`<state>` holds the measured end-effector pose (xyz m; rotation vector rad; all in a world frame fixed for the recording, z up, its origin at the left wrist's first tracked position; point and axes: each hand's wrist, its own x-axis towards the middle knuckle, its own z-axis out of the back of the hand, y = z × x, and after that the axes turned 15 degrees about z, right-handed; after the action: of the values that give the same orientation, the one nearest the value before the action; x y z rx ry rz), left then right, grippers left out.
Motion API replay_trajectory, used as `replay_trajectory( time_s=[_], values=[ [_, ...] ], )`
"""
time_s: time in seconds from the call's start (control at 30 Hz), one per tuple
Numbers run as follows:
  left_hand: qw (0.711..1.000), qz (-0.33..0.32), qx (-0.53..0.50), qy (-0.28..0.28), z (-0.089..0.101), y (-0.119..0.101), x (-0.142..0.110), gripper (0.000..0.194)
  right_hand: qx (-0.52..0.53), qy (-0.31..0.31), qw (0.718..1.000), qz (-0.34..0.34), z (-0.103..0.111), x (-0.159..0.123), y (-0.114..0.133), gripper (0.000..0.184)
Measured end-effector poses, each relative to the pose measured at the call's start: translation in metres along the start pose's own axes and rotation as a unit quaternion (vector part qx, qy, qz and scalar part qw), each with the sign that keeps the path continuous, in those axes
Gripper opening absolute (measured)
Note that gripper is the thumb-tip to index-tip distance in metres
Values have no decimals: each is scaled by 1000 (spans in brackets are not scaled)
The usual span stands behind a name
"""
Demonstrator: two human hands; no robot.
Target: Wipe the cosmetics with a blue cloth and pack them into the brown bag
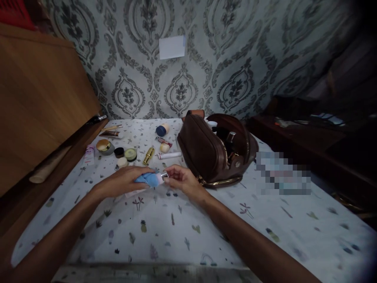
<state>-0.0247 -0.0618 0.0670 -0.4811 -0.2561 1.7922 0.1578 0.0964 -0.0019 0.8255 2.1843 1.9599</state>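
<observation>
My left hand (125, 181) is closed round a crumpled blue cloth (149, 179), which wraps a small silver-capped container (163, 175). Only its shiny cap and a pale pink part beside it show; the cloth hides the rest. My right hand (182, 181) pinches the silver end between thumb and fingers. Just beyond my hands lie a gold lipstick tube (149, 155) and a slim white tube (170, 155). To the right of my right hand stands a brown leather bag (203, 147), unzipped, with several items inside.
Left of centre lie a gold-lidded jar (104, 146), a green-filled pot (130, 154), a black lid (119, 152), a brown tube (111, 134) and a pink tube (88, 154). A navy-capped bottle (162, 129) lies near the wall. A wooden cabinet (44, 86) borders the left side.
</observation>
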Motion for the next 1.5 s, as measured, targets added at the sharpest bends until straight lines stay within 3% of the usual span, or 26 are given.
replay_trajectory(
  time_s=[0.07,0.17,0.3,0.53,0.77,0.93,1.1,1.37,1.5],
  values=[
    [993,-18,87,-77,-14,-10,0,47,1,5,1000,8,2,0,-2,44],
    [957,-29,223,-181,-39,-30,3,50,5,7,1000,24,3,0,-3,42],
    [914,-14,320,-248,-56,-44,4,48,4,9,999,33,2,0,-6,42],
    [891,-15,366,-268,-59,-15,-18,52,-24,11,1000,-11,-2,-3,-11,45],
    [905,21,334,-264,-74,35,-38,57,-42,-8,999,-30,-3,-1,-11,43],
    [907,24,321,-272,-80,49,-45,57,-2,-1,1000,-9,-2,-2,-12,47],
    [907,16,318,-275,-74,37,-49,52,11,23,1000,0,0,-2,-16,49],
    [889,2,332,-315,-83,-31,-19,51,-29,16,999,22,-4,-4,-9,41],
    [881,21,365,-302,-84,-36,-8,48,-35,25,999,15,-7,-4,-7,40]
  ],
)
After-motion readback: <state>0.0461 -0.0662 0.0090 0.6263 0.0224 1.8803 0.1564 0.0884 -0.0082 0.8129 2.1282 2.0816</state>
